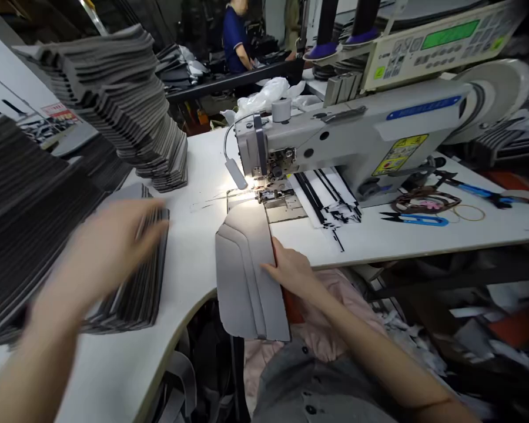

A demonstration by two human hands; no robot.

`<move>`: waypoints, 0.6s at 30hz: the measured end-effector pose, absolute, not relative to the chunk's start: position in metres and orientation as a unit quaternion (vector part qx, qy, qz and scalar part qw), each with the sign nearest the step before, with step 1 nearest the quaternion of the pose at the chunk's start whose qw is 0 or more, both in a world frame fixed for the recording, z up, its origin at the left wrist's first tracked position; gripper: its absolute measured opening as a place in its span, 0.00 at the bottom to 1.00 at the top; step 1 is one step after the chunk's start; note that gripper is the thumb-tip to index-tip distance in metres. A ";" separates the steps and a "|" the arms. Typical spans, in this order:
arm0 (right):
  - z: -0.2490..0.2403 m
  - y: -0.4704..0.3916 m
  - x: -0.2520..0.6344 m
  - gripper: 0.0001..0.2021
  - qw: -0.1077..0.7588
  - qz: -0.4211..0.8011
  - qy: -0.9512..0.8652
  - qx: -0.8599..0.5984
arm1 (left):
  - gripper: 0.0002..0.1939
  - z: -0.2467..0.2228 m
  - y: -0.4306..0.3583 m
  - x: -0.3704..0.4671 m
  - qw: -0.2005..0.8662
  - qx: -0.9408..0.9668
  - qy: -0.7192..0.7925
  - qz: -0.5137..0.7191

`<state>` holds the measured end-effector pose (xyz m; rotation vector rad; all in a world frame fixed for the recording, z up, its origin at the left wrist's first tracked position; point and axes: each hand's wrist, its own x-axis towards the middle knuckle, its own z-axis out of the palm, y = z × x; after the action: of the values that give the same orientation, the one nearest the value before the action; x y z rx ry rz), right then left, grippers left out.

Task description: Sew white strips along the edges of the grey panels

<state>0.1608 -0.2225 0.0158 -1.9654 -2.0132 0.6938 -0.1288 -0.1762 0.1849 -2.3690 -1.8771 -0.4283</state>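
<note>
A grey panel with stepped seams [251, 270] lies over the table's front edge, its far end close to the needle area of the sewing machine [344, 141]. My right hand [291, 269] grips the panel's right edge, thumb on top and fingers underneath. Smeared by motion, my left hand [110, 247] is over a low stack of grey panels [145, 282] on the left of the table; its thumb and fingers are apart, and nothing shows between them.
Tall stacks of grey pieces [114, 100] stand at the left. Black and white strips [324, 197], blue-handled snips [423, 220] and a tape roll [522, 197] lie on the white table [203, 158]. Behind is a person in dark blue [235, 38].
</note>
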 end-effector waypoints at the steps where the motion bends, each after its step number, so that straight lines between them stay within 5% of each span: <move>1: 0.015 -0.227 0.160 0.33 0.109 0.231 -0.687 -0.681 | 0.17 0.163 -0.168 -0.095 0.017 -0.829 -0.556 -0.049; 4: 0.011 -0.233 0.158 0.34 0.097 0.243 -0.685 -0.680 | 0.10 0.092 -0.134 -0.007 -0.071 -0.888 -0.452 0.040; 11: 0.029 -0.225 0.208 0.23 0.141 0.280 -0.738 -0.598 | 0.12 -0.003 -0.087 0.048 -0.016 -0.882 -0.450 -0.138; 15: 0.057 -0.190 0.271 0.22 0.278 0.056 -0.634 -0.720 | 0.12 -0.019 -0.086 0.040 -0.013 -0.874 -0.436 -0.214; 18: 0.067 -0.160 0.304 0.21 0.189 -0.056 -0.585 -0.787 | 0.12 -0.024 -0.085 0.036 -0.017 -0.869 -0.423 -0.258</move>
<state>0.3038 -0.1603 0.0671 -2.2127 -1.6438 -0.1585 0.0365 -0.0850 -0.0239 -2.7581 -1.3423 -0.8195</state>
